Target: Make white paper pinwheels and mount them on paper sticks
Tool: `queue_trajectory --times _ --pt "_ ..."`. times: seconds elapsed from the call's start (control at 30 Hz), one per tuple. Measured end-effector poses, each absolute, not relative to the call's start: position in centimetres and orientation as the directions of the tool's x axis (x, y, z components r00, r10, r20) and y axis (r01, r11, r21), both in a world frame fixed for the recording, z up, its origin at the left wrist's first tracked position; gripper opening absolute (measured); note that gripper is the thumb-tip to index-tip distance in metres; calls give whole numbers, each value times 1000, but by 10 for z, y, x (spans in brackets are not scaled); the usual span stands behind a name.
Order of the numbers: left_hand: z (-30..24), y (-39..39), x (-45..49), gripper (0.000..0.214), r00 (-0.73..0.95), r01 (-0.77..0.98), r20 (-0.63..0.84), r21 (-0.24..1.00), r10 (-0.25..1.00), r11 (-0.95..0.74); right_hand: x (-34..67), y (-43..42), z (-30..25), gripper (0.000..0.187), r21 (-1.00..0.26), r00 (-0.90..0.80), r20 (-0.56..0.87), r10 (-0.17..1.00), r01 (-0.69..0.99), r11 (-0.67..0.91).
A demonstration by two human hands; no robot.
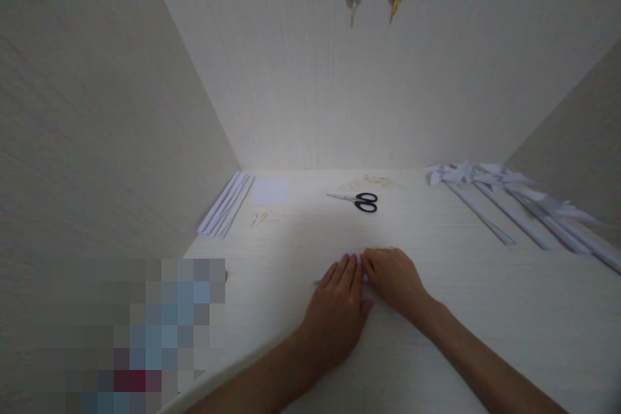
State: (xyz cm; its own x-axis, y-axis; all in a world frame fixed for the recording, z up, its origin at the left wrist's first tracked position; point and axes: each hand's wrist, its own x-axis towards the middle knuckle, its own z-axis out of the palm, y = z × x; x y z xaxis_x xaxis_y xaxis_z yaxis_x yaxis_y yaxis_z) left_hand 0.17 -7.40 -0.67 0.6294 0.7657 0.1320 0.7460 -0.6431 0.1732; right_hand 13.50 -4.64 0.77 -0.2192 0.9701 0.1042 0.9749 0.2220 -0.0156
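Observation:
My left hand (337,310) lies flat on the white tabletop, its fingers stretched forward over a small piece of white paper (328,270). Most of that paper is covered by the hand. Close against it, my right hand (394,279) has its fingers bent and pinched together at the paper's right edge. Beyond both hands lies a pair of scissors (367,203) with black handles, blades pointing left.
Rolled white paper sticks (226,207) and a square white sheet (270,191) lie back left, beside thin tan pieces (262,218). More tan bits (373,181) sit by the back wall. Paper sticks with folded paper tops (478,204) line the right. Walls enclose the table.

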Motion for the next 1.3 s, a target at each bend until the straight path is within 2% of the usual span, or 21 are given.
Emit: queue_trajectory --times 0.5,0.8,1.1,1.3 --pt "-5 -74 0 52 645 730 81 229 760 -644 136 -45 8 33 -19 -207 59 977 978 208" --pt "-5 -78 -6 66 683 702 36 242 729 -670 136 -47 8 32 -23 -215 73 974 976 217" --pt "1 -81 -11 75 696 697 0 240 718 -676 140 -54 -4 16 54 -201 248 948 980 193" --pt "8 -83 -24 76 686 711 -48 255 726 -655 141 -52 -4 14 14 -199 273 941 979 203"
